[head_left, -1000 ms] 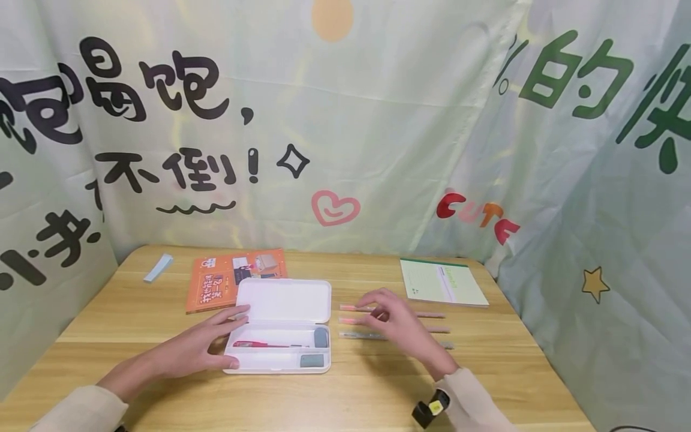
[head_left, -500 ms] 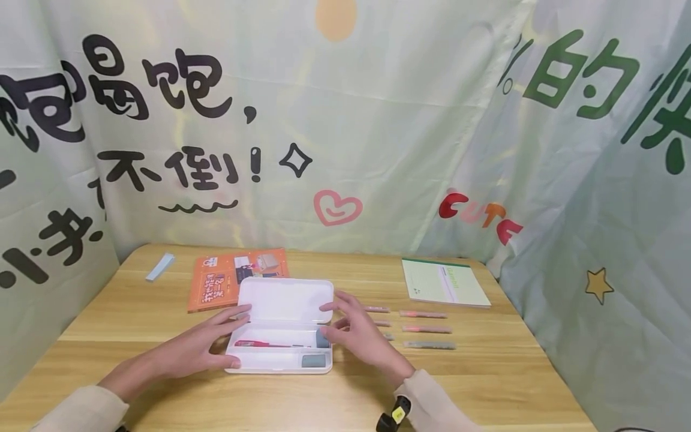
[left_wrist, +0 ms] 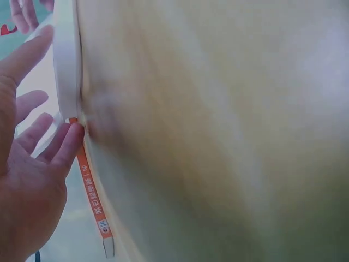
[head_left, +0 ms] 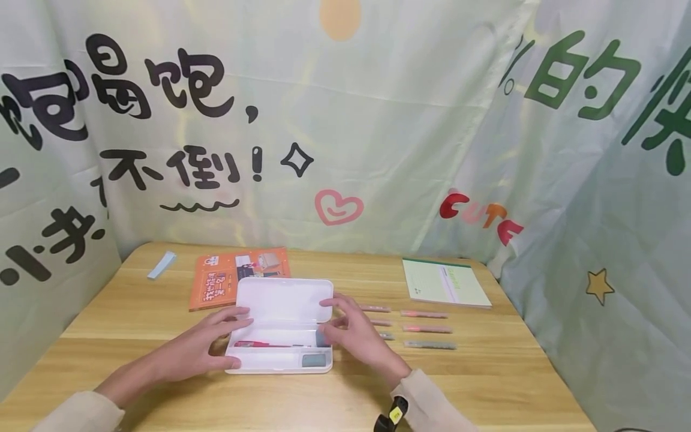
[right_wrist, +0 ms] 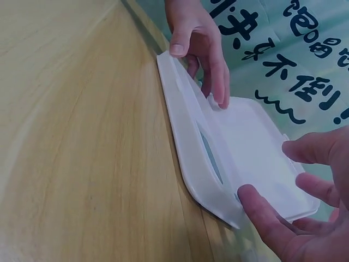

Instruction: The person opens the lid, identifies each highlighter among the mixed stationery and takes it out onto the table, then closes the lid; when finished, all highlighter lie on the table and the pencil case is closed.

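Observation:
A white plastic pencil case (head_left: 285, 300) lies on the table with its lid laid back. It holds a red pen (head_left: 254, 344) in the rear compartment and a grey eraser-like block (head_left: 314, 360) in the front one. A second grey block (head_left: 321, 337) at the right is partly covered by my right thumb. My left hand (head_left: 186, 351) holds the left end, thumb at the near corner and fingers by the hinge. At the other end, my right hand (head_left: 361, 339) touches the case with thumb and forefinger, fingers spread in the right wrist view (right_wrist: 311, 202).
Slim pink and grey pen-like sticks (head_left: 426, 329) lie in rows to the right, some partly behind my right hand. An orange book (head_left: 216, 282) sits behind the case. A pale green notebook (head_left: 445, 282) and a light blue strip (head_left: 162, 265) lie farther back.
My right hand has moved left from above the pen-like sticks to the right end of the pencil case, then stayed there. My left hand has kept its place.

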A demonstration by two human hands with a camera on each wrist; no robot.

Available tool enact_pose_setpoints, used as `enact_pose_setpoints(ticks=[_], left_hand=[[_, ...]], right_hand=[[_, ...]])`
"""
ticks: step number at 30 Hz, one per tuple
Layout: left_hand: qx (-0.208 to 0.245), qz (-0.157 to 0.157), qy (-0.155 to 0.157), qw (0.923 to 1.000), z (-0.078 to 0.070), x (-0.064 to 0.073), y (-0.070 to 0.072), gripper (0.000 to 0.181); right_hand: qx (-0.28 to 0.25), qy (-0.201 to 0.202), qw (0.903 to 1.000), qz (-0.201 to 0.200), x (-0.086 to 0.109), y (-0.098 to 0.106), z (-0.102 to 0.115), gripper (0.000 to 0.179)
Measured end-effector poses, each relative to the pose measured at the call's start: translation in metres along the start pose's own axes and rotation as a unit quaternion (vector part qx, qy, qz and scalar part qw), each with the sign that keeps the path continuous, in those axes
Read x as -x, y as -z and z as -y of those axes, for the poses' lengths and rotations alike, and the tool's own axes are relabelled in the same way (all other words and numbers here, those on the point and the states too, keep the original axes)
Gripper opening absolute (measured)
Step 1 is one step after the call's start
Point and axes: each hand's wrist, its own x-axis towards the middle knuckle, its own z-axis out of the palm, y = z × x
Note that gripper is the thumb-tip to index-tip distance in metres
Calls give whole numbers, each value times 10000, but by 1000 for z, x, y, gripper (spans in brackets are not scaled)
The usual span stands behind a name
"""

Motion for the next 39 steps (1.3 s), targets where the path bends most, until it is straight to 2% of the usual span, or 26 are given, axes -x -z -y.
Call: enact_pose_setpoints(ticks=[2,5,7,8,10,12,15,18,22,26,29,33,34,39], left_hand=[[83,-239,56,9997,0,2,-1,67],[728,-544,238,9956,0,2,1,53],[1356,-657,505,9873,-3,1,3,46],[1696,-691,697,9806,-4,1,4,45],[2081,-820,991,9696,-7,1,5,50],[2353,-954,1154,9603,-10,0,5,61],[2697,-1023,1072,9515,-10,0,2,76],[2954,-857,1071,9455,-9,1,1,73],[2972,-547,1277,9447,-8,3,2,60],[2999,-385,1075,9471,-5,5,4,52],[2766,-452,944,9553,-4,8,5,41],[2291,-471,1034,9668,-4,12,6,33],[2227,-439,1068,9680,-4,14,6,32],[1925,-366,833,9771,-6,16,4,34]], right_hand=[[-9,-56,10000,-18,1,-1,1,57],[44,-102,9999,-104,2,-1,3,72],[19,-90,9998,-168,3,-2,4,83],[5,-73,9998,-201,3,-2,4,87],[-9,-10,9997,-257,3,-2,4,92],[11,0,9996,-284,4,-2,4,92],[58,-8,9995,-318,5,-3,5,85],[-109,-8,9995,-283,6,-3,6,71],[-83,24,9998,-170,7,-2,7,46],[581,130,9982,-90,10,-1,7,35],[1037,396,9938,23,12,1,6,28],[1297,751,9884,260,13,2,5,22],[1290,823,9877,329,13,2,5,22],[1422,1000,9830,591,14,2,0,30]])
